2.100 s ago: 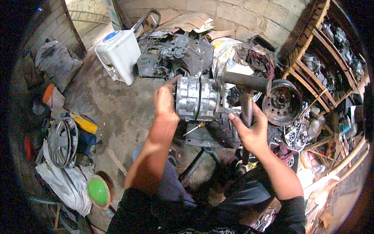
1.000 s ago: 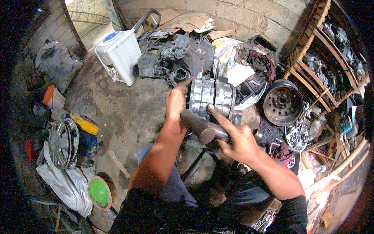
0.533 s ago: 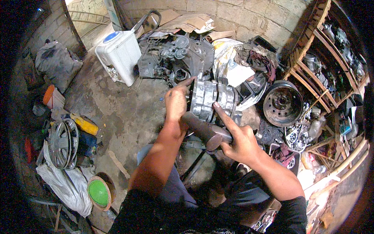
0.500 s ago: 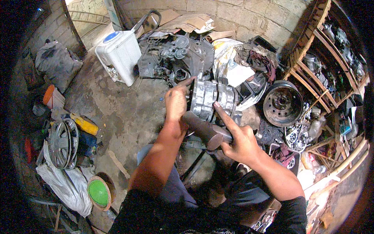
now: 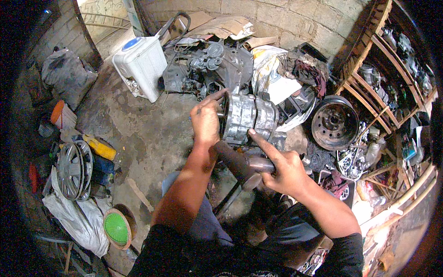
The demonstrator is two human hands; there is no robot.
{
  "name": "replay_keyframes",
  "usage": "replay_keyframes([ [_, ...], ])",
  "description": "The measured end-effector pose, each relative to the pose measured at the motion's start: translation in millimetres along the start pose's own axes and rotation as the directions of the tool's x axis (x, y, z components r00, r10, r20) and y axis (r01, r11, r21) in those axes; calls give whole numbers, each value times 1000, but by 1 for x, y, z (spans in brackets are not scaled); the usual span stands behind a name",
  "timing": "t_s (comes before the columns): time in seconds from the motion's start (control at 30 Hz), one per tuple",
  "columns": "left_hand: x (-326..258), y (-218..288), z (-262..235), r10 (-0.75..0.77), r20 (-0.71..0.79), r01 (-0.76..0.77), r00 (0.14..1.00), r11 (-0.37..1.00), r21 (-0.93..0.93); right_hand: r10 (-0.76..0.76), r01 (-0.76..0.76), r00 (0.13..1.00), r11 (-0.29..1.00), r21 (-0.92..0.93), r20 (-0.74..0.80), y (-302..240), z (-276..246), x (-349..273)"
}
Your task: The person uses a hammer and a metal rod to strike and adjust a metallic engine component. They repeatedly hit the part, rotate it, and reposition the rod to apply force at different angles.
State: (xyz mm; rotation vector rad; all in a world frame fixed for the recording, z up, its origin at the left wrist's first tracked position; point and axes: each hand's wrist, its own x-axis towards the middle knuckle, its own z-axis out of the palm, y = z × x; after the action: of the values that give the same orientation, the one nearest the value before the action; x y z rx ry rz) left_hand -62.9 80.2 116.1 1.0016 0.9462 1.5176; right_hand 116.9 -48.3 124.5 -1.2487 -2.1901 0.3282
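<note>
A ribbed, silvery cylindrical metal casing (image 5: 248, 117) lies on its side before me, with a seam around its middle. At its left end my left hand (image 5: 206, 121) holds the rim, index finger stretched along the edge; the thumb is hidden. My right hand (image 5: 286, 173) is closed round the metal handle of a hammer (image 5: 233, 161), its index finger extended and touching the casing's near lower side. The heavy dark hammer head hangs just below the casing, close to my left wrist. What supports the casing underneath is mostly hidden.
Behind the casing sits a large dark gearbox (image 5: 221, 64) beside a white plastic container (image 5: 140, 67). A steel wheel rim (image 5: 335, 122) and wooden shelves (image 5: 369, 87) with metal parts stand right. Wheel covers (image 5: 74, 171) and a green basket (image 5: 116, 228) lie left.
The casing has shifted slightly left, together with my left hand. My right index fingertip has slid a little left and down on it, and the hammer head has turned and dropped slightly.
</note>
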Motion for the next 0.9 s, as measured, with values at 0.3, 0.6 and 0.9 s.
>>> replay_keyframes([
  [0.3, 4, -6, -4, 26, -6, -26, 1000, 998, 57, 82, -75, 996, 989, -128, 46, -6, -4, 1],
  [0.6, 7, -8, -7, -264, -31, 242, 964, 922, -302, -119, 119, 993, 973, -196, 8, -3, 2, 0],
  [0.9, 11, -9, -9, -209, -26, 199, 977, 955, -221, 18, -17, 1000, 994, -111, 4, -8, 0, 3],
])
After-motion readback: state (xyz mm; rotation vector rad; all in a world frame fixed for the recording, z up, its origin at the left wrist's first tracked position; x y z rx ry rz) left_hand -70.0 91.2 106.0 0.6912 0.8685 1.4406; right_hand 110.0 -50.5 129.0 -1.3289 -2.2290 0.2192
